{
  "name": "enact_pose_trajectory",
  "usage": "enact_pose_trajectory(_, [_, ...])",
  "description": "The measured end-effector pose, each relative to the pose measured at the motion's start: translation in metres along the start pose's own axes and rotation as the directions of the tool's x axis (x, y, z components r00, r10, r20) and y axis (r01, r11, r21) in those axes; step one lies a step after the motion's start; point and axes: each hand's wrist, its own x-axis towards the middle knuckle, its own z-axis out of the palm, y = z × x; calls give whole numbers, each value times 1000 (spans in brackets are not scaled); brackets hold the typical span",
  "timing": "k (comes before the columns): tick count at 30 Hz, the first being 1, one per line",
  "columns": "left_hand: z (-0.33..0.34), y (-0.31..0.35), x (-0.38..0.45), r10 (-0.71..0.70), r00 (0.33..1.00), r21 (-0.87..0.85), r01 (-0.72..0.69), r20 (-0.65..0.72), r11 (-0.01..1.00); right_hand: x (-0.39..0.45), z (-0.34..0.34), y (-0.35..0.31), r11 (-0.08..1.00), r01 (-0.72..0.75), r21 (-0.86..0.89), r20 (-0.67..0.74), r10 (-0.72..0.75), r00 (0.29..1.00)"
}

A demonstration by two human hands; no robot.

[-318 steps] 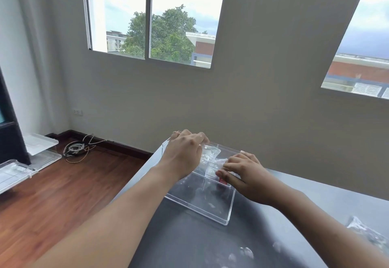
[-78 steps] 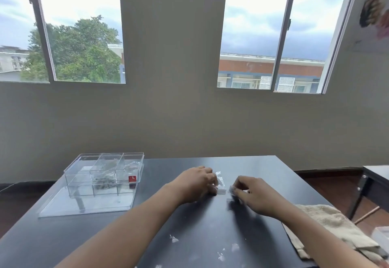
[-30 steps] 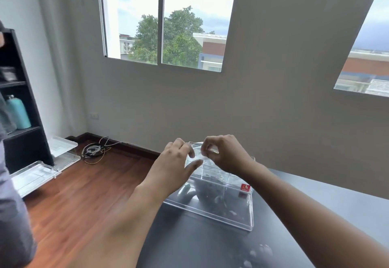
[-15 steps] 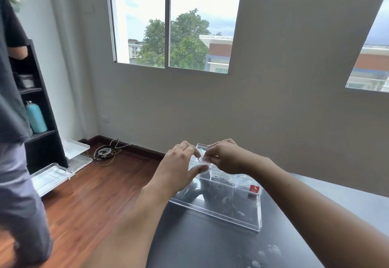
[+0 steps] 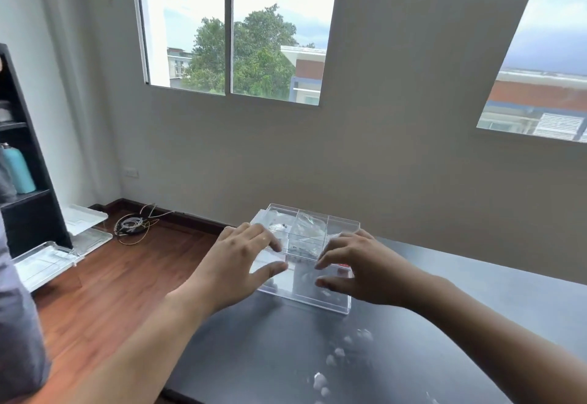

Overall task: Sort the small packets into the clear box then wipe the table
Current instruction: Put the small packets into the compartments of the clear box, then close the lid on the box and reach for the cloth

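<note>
A clear box (image 5: 341, 229) with several compartments stands on its flat clear lid (image 5: 317, 303) at the far left of the dark table (image 5: 254, 356). Small clear packets (image 5: 309, 224) lie in its rear compartments. My left hand (image 5: 238, 264) is at the box's front left corner, fingers apart, thumb below the rim. My right hand (image 5: 359, 272) hovers at the front right, fingers spread, covering the red label. Neither hand holds a packet. Several small white scraps (image 5: 336, 353) lie on the table nearer to me.
The table's left edge runs just left of the box, with wooden floor below. On the floor lie clear trays (image 5: 47, 260) and a cable coil (image 5: 131, 225). A black shelf with a teal bottle (image 5: 19, 170) stands far left. Another person's grey clothing (image 5: 16, 324) fills the left edge.
Both hands have dropped from above the box's rear compartments to its front edge and spread open. The small packet pinched in my right hand is no longer in it.
</note>
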Motion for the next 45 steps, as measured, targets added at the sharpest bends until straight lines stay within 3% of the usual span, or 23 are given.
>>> enact_pose_trajectory(7, [-15,0,-36,72,987,-60,-64,145,996,-13,5,-17,1000,27,-15,7,-27,1000])
enact_pose_trajectory(10, [-16,-6,-40,51,989,-65,-42,138,997,-13,4,-26,1000,22,3,12,-22,1000])
enact_pose_trajectory(18, [-20,4,-35,-48,984,180,17,172,983,-18,2,-41,994,69,-85,14,-69,998])
enact_pose_trajectory(23, [-36,19,-27,-83,982,155,57,169,986,-27,-6,-39,977,89,-193,8,-89,996])
enact_pose_trajectory(29, [-77,35,-8,-66,973,31,61,223,998,-34,-21,-35,996,-3,-92,-234,-18,972])
enact_pose_trajectory(33, [-92,39,9,-109,994,-201,113,30,973,-33,-40,-32,993,-84,83,-405,110,908])
enact_pose_trajectory(37, [-88,44,20,-291,941,-383,208,-172,900,-28,-61,-28,964,-116,239,-509,226,830])
enact_pose_trajectory(42, [-61,42,34,-388,887,-507,221,-250,833,-22,-72,-24,940,-86,331,-534,261,804])
enact_pose_trajectory(45, [-42,34,47,-445,860,-587,231,-250,776,-15,-70,-17,928,-140,344,-546,319,775])
